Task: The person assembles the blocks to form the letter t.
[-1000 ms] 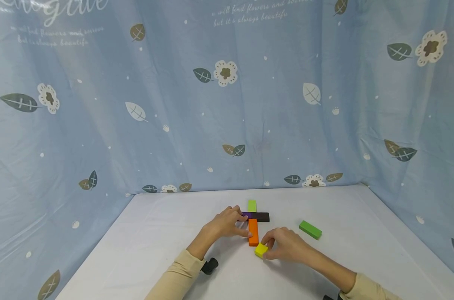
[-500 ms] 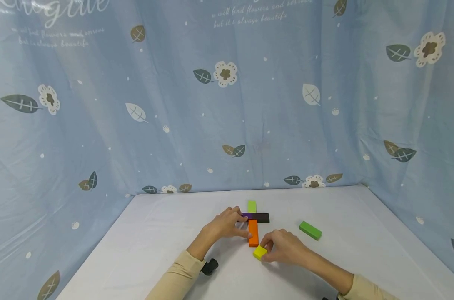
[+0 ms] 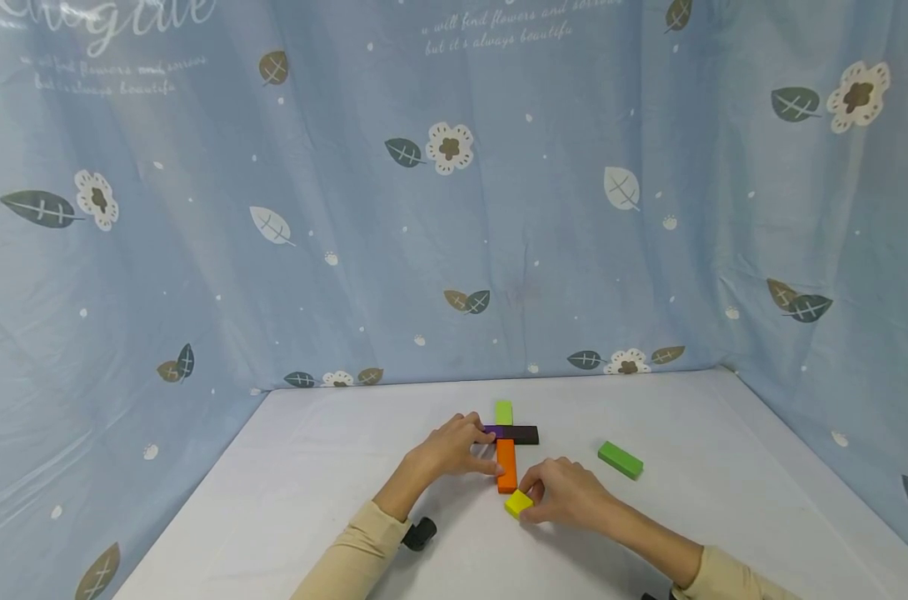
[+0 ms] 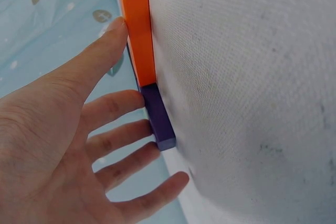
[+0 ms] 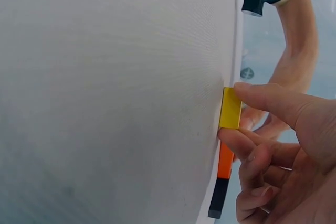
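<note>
My right hand (image 3: 570, 492) pinches a yellow block (image 5: 231, 108) between thumb and forefinger, at the near end of an orange block (image 3: 506, 467). With its fingers spread, my left hand (image 3: 448, 448) lies to the left of the layout. Its thumb touches the side of the orange block, and its fingertips touch a purple block (image 4: 157, 116). The orange block's far end meets the purple block and a black block (image 3: 523, 435), which lie end to end crosswise. Beyond them stands a light green block (image 3: 504, 412). The light green, purple, black and orange blocks form a cross shape.
A loose green block (image 3: 621, 460) lies on the white tabletop (image 3: 334, 433) to the right of my right hand. A blue curtain (image 3: 529, 217) with printed leaves and flowers encloses the back and sides. A black camera (image 3: 420, 533) sits at my left wrist.
My right hand has shifted slightly left with the yellow block, bringing it closer beneath the orange block's near end and turning it a little. The left hand and the other blocks have stayed put.
</note>
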The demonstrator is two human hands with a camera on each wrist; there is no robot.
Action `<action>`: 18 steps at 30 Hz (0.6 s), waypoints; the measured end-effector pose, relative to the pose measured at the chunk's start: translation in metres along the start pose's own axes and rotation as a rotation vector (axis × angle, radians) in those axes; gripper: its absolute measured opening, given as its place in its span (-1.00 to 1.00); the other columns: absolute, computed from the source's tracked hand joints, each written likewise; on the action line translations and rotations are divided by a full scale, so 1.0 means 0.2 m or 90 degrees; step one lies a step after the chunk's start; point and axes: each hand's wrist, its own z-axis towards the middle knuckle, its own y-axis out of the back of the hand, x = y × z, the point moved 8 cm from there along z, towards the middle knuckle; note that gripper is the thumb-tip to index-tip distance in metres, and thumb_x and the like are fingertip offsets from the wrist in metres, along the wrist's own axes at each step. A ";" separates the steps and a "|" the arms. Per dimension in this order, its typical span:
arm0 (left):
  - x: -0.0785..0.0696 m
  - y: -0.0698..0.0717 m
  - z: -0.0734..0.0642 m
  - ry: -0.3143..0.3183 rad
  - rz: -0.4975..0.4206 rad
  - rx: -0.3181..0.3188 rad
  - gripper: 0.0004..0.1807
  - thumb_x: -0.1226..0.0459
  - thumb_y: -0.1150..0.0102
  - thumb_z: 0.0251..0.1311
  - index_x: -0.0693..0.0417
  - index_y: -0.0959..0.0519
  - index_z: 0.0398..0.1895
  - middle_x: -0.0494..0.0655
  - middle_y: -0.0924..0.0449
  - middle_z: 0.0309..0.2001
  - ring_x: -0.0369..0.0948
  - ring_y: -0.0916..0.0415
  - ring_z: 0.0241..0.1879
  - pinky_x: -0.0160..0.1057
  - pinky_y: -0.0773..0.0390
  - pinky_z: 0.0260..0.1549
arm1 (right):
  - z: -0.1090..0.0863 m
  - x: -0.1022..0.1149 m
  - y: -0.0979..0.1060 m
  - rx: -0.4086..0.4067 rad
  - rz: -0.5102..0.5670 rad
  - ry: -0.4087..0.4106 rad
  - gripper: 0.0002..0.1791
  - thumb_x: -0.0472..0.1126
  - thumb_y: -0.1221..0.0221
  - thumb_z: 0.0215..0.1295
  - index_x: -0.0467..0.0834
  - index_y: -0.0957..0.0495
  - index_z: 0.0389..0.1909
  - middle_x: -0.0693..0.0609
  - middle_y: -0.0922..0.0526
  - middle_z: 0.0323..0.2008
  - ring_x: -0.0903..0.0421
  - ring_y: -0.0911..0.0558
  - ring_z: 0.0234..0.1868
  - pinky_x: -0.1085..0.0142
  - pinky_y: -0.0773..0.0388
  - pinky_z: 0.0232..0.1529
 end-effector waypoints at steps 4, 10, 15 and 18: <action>0.00 0.00 0.00 0.000 -0.001 0.001 -0.23 -0.26 -0.38 -0.07 -0.13 -0.57 0.21 -0.19 -0.51 0.02 -0.27 -0.34 -0.12 -0.22 -0.47 -0.21 | 0.00 0.00 0.00 -0.001 -0.001 0.005 -0.65 -0.07 -0.50 -0.07 -0.14 -0.73 -0.26 0.23 -0.55 -0.59 0.24 -0.43 -0.56 0.42 -0.33 -0.52; -0.01 0.00 0.00 -0.002 0.001 0.002 -0.23 -0.26 -0.37 -0.06 -0.12 -0.56 0.22 -0.20 -0.51 0.02 -0.27 -0.35 -0.12 -0.22 -0.47 -0.21 | 0.01 0.01 0.00 -0.005 -0.007 0.018 -0.65 -0.05 -0.51 -0.07 -0.13 -0.74 -0.26 0.24 -0.57 -0.58 0.27 -0.44 -0.55 0.42 -0.36 -0.52; 0.00 0.00 0.00 -0.008 -0.002 -0.003 -0.23 -0.25 -0.39 -0.07 -0.12 -0.57 0.21 -0.21 -0.52 0.00 -0.27 -0.35 -0.12 -0.26 -0.45 -0.24 | 0.01 0.01 0.01 -0.009 -0.010 0.021 -0.63 -0.04 -0.51 -0.09 -0.15 -0.75 -0.26 0.24 -0.58 -0.57 0.27 -0.44 -0.55 0.41 -0.36 -0.50; 0.00 0.00 0.00 -0.012 -0.007 -0.005 -0.23 -0.25 -0.40 -0.08 -0.11 -0.57 0.21 -0.21 -0.52 -0.01 -0.28 -0.35 -0.13 -0.28 -0.45 -0.25 | 0.01 0.01 0.01 -0.010 -0.009 0.021 -0.62 -0.04 -0.52 -0.10 -0.15 -0.75 -0.26 0.24 -0.58 -0.58 0.27 -0.44 -0.55 0.41 -0.34 -0.50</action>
